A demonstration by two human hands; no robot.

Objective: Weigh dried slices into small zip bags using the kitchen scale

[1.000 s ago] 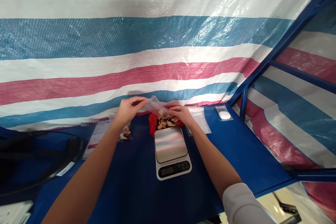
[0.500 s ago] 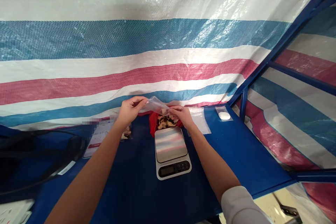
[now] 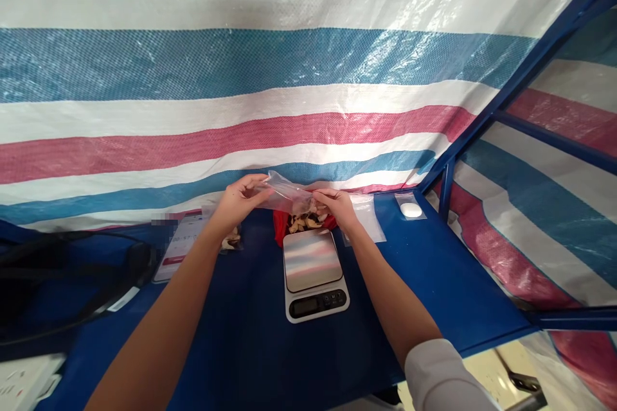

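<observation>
A clear plastic bag (image 3: 288,191) is stretched between my two hands. My left hand (image 3: 241,199) pinches its left end and my right hand (image 3: 335,205) pinches its right end. Below the bag lies a red bag (image 3: 279,226) holding dried pieces (image 3: 306,223), pale with dark edges, perhaps dried mushrooms. Just in front of it stands a white kitchen scale (image 3: 315,276) with a bare, shiny plate; its display shows no reading I can make out. Part of a filled clear bag (image 3: 231,241) shows behind my left forearm.
Flat clear bags (image 3: 369,218) lie right of my right hand. Farther right, a white oval object (image 3: 411,210) rests on a small bag. On the left are a phone (image 3: 180,244), a black strap (image 3: 130,270) and a power strip (image 3: 29,379). Striped sheeting (image 3: 241,135) closes off the blue table's (image 3: 231,347) back.
The clear bag between my hands has been tilted and spread a little wider. Both hands stay close to where they were, and the view has shifted slightly.
</observation>
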